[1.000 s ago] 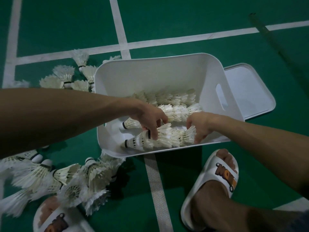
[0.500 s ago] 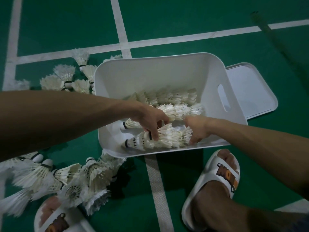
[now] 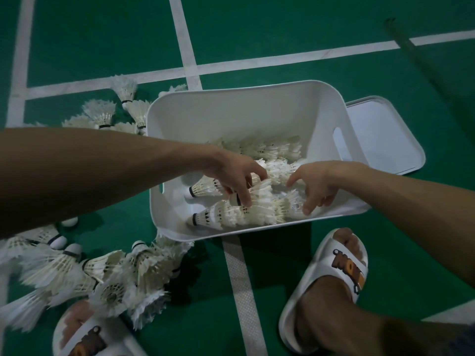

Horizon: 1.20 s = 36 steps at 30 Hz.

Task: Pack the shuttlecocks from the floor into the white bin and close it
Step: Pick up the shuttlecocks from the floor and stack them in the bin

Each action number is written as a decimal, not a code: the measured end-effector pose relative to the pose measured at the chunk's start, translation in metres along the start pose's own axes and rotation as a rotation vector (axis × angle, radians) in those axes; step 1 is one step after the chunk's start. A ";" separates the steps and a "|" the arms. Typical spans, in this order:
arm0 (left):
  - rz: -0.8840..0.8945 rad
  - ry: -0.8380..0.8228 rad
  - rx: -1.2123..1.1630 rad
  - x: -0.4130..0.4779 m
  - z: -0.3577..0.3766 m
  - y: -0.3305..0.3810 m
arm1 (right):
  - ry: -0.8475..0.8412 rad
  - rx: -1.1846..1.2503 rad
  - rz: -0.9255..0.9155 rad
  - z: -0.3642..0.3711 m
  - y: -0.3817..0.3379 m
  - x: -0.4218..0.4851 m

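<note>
The white bin (image 3: 231,116) stood open on the green floor (image 3: 321,34), with its lid (image 3: 383,140) lying flat just beside its right wall. Inside the bin, nested shuttlecocks lay on their sides in three rows, corks pointing left: a back row (image 3: 270,149), a middle row (image 3: 279,167) and a front row (image 3: 221,217) along the near wall.

Both of my arms reached into the bin. My left grip (image 3: 231,173) was narrow, with thumb and curled fingers pinching a nested stack at the left part of the front row. My right grip (image 3: 318,181) was wide, fingers spread and pointing down, the fingertips (image 3: 307,210) touching the feathers at the right end of the front row without closing round them.

Loose shuttlecocks (image 3: 90,273) lay heaped on the floor at the bin's near left corner, and a smaller group (image 3: 108,114) lay by its far left corner. My feet, in white sandals (image 3: 341,263), stood near the bin.
</note>
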<state>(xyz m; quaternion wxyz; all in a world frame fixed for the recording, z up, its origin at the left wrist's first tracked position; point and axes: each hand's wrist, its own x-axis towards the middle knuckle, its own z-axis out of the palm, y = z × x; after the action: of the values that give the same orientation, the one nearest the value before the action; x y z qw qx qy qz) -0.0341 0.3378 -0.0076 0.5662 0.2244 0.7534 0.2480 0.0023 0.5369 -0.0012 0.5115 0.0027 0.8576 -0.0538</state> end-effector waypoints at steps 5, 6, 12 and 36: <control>0.063 0.065 -0.064 -0.001 0.002 0.012 | 0.017 0.041 -0.008 -0.030 -0.003 -0.026; 0.082 0.100 -0.054 0.000 0.003 0.015 | 0.062 0.068 -0.037 -0.038 -0.003 -0.031; 0.164 0.270 0.074 0.014 0.010 0.029 | 0.170 0.191 -0.374 -0.040 -0.008 -0.048; 0.248 0.135 0.431 0.047 0.046 0.011 | 0.261 -0.443 -0.140 -0.022 0.000 -0.027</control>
<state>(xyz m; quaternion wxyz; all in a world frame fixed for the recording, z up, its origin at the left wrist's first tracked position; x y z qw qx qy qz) -0.0011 0.3807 -0.0467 0.4189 0.4134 0.7918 0.1636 -0.0043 0.5405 0.0331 0.3796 -0.1619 0.9053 0.1007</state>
